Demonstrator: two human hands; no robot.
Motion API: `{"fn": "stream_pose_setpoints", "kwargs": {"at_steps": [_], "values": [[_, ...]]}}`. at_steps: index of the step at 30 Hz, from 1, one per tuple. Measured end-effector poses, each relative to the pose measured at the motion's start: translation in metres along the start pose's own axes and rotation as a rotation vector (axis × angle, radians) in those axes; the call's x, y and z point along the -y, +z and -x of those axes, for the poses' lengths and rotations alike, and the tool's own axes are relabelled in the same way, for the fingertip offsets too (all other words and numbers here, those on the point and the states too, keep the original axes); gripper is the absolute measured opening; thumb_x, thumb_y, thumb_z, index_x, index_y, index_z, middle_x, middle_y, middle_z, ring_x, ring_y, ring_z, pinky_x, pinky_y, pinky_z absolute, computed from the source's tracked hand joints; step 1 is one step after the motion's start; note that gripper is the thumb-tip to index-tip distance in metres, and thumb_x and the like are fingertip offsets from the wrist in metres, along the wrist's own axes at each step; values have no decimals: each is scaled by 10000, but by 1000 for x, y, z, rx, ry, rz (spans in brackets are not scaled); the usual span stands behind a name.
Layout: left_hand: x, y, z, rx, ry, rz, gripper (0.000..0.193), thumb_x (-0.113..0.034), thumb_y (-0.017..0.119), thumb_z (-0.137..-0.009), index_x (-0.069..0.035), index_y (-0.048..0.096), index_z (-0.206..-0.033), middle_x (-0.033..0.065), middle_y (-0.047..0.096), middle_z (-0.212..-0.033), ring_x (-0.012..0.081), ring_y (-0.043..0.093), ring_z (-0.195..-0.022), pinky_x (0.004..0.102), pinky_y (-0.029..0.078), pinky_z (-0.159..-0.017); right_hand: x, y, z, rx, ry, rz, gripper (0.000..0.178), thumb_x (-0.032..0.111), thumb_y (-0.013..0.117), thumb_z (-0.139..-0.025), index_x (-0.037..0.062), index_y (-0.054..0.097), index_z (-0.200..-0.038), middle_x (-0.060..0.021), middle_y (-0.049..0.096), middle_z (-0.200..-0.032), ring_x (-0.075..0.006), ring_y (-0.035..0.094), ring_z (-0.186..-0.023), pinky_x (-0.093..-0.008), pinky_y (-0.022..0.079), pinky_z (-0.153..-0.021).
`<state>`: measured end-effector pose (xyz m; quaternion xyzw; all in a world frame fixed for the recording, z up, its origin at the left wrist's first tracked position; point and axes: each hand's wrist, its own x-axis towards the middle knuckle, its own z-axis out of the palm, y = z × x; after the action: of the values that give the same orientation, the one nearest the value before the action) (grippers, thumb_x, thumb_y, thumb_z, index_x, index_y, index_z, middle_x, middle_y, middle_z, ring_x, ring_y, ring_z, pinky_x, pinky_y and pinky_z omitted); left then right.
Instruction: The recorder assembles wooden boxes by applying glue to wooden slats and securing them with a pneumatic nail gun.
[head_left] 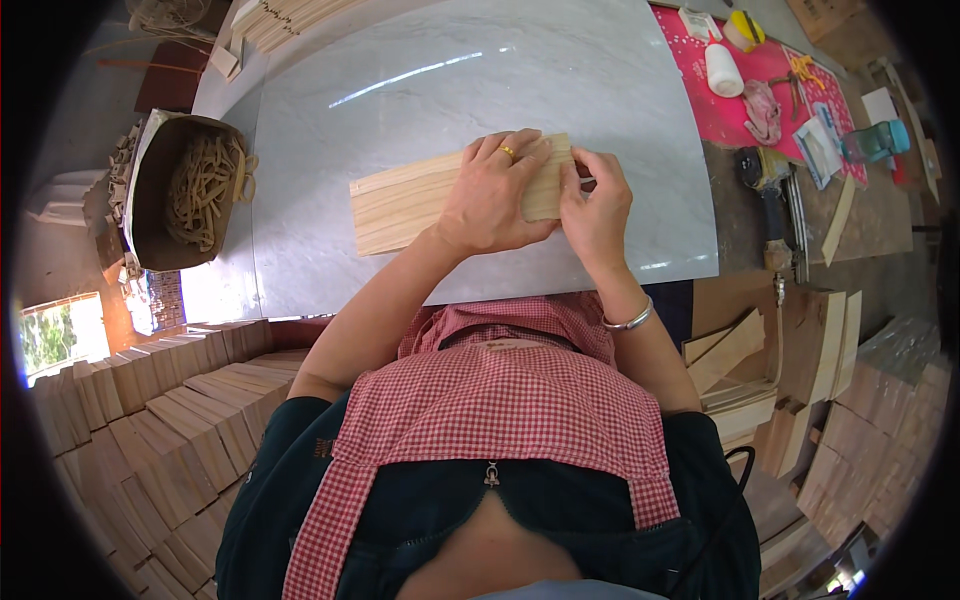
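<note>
A pale wooden board point(400, 205) with straight grain lies on the grey marble-like tabletop, slightly tilted up to the right. My left hand point(495, 190), wearing a gold ring, rests across its right half, fingers over the top and thumb toward the near edge. At the right end of the board is my right hand point(598, 205), a silver bangle on its wrist. Its thumb and bent fingers close in a pinch at the board's end. What lies between those fingertips is mostly hidden.
An open box point(150, 205) of rubber-band-like tan strips stands left of the tabletop point(330, 130). Wooden pieces are stacked at far left and lower left. On a red mat point(690, 85) at right are a white bottle point(723, 70), yellow tape point(744, 30) and a teal bottle point(875, 142).
</note>
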<state>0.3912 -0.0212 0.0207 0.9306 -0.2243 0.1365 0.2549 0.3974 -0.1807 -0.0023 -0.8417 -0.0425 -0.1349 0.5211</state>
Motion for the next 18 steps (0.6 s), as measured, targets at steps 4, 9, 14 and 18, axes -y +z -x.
{"fn": "stream_pose_setpoints", "kwargs": {"at_steps": [4,9,14,18], "values": [[0,-2,-1,37,24,-58,781,-440,795,-657,-49,621,-1309,154,560,-1355,339,526,-1167,455,382,-1050,-1,0,0,-2,-54,57,212,-17,634,-845,-2,673,-1052,-111,631,-948,-270,599,-856,-367,503,-782],[0,-2,-1,57,21,-66,778,-440,791,-659,-57,622,-1315,152,552,-1359,332,522,-1170,450,385,-1044,-1,1,0,-12,-87,113,209,-18,638,-843,-3,669,-1049,-107,633,-949,-263,601,-858,-364,503,-783],[1,-1,-1,52,14,-53,772,-429,793,-658,-64,620,-1317,147,553,-1353,327,524,-1166,449,389,-1032,-1,0,-1,-11,-96,87,200,-16,641,-843,-3,667,-1041,-102,633,-949,-258,603,-861,-361,504,-786],[1,-2,-2,33,16,-35,769,-417,796,-653,-69,621,-1316,143,561,-1342,320,529,-1158,448,393,-1021,-2,-3,-4,16,-77,61,205,-19,644,-839,-2,667,-1041,-101,633,-947,-256,604,-861,-359,506,-785]]}}
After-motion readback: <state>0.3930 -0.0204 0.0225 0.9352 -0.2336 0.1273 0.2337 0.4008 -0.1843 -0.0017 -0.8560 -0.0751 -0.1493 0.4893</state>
